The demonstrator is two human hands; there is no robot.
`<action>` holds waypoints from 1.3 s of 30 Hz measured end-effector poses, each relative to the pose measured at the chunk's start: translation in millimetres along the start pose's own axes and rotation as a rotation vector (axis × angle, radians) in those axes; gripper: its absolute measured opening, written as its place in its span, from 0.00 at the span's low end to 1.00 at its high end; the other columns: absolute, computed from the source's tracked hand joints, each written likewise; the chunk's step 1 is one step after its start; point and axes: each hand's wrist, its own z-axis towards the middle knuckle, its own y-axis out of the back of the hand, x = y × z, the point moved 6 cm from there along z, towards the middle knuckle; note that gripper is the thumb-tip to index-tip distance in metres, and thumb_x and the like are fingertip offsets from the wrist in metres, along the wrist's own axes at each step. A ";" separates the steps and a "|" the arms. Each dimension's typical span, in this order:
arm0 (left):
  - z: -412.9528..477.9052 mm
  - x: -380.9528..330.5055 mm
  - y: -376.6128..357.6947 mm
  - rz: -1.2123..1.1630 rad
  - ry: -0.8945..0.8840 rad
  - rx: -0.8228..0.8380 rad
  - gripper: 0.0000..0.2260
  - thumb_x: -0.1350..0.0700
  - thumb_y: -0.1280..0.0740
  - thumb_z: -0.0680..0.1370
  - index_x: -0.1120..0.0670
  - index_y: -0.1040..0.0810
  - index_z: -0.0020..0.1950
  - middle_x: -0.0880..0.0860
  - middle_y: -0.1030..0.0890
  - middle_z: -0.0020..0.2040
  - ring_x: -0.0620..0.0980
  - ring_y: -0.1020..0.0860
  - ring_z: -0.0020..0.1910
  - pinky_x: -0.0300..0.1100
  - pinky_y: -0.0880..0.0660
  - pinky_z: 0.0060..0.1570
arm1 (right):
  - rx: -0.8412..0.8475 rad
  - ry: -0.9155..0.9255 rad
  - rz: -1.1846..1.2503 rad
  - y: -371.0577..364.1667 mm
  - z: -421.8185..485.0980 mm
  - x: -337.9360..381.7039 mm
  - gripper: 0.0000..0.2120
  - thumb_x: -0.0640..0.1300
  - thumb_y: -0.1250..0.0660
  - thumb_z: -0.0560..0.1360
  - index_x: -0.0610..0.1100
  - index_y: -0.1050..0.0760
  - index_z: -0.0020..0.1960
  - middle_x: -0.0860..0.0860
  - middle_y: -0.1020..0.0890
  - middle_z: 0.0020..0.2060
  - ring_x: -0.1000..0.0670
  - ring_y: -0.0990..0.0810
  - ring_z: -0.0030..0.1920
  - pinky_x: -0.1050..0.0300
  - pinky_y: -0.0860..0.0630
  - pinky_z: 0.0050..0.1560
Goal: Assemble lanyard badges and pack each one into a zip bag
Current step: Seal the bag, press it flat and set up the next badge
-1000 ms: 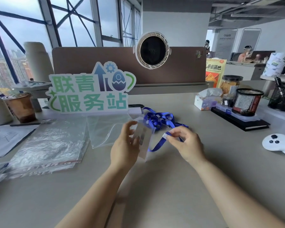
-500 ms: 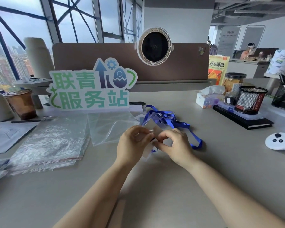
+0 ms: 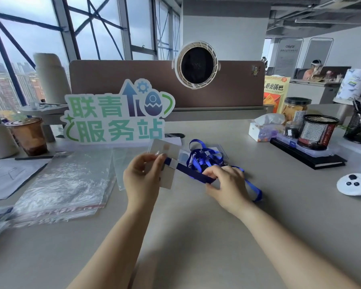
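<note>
My left hand (image 3: 143,176) pinches a clear badge holder (image 3: 167,161) and lifts it just above the desk. A blue lanyard strap (image 3: 191,173) runs taut from the holder's clip to my right hand (image 3: 225,184), which grips the strap. The rest of the strap loops past my right hand (image 3: 255,189). Behind lies a heap of more blue lanyards (image 3: 204,156). A single clear zip bag (image 3: 124,161) lies flat left of the holder. A stack of zip bags (image 3: 65,184) sits further left.
A green-lettered standing sign (image 3: 115,115) and a desk divider with a round fan (image 3: 197,64) stand behind. A drink cup (image 3: 28,135) and paper (image 3: 6,174) are at left. Tissue box (image 3: 265,130), mesh pen cup (image 3: 317,131), black notebook (image 3: 313,156) and white controller (image 3: 356,184) are at right.
My hands, which were together at the holder, have parted. The right hand slid rightwards along the strap and pulled it taut; the left raised the holder slightly.
</note>
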 end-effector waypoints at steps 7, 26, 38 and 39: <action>0.9 3.0 2.2 0.009 0.044 0.007 0.04 0.57 0.27 0.73 0.54 0.20 0.39 0.51 0.19 0.33 0.40 0.25 0.28 0.32 0.29 0.28 | 0.328 -0.253 -0.159 -16.0 11.0 -49.2 0.10 0.48 0.40 0.77 0.51 0.24 0.57 0.55 0.21 0.57 0.47 0.25 0.58 0.53 0.28 0.53; 35.1 -48.2 -20.6 0.017 -0.025 0.031 0.05 0.56 0.29 0.74 0.54 0.22 0.40 0.47 0.20 0.34 0.37 0.25 0.26 0.31 0.28 0.26 | 0.520 -0.331 0.247 -23.4 44.8 -43.2 0.24 0.46 0.41 0.65 0.63 0.26 0.58 0.59 0.23 0.59 0.53 0.28 0.63 0.54 0.30 0.64; 76.8 -105.8 -21.1 -0.064 -0.085 -0.046 0.05 0.54 0.30 0.75 0.55 0.22 0.44 0.50 0.20 0.38 0.44 0.24 0.32 0.31 0.26 0.29 | 0.648 -0.319 -0.083 -28.5 21.2 -56.7 0.25 0.63 0.40 0.73 0.59 0.35 0.68 0.57 0.32 0.70 0.54 0.41 0.73 0.50 0.58 0.74; 78.9 -105.6 -17.2 -0.066 -0.084 -0.056 0.05 0.54 0.30 0.75 0.55 0.22 0.43 0.49 0.20 0.38 0.43 0.24 0.32 0.31 0.26 0.29 | 0.629 -0.355 -0.128 -26.6 22.4 -63.2 0.27 0.64 0.40 0.73 0.58 0.36 0.70 0.56 0.33 0.71 0.53 0.42 0.74 0.49 0.58 0.75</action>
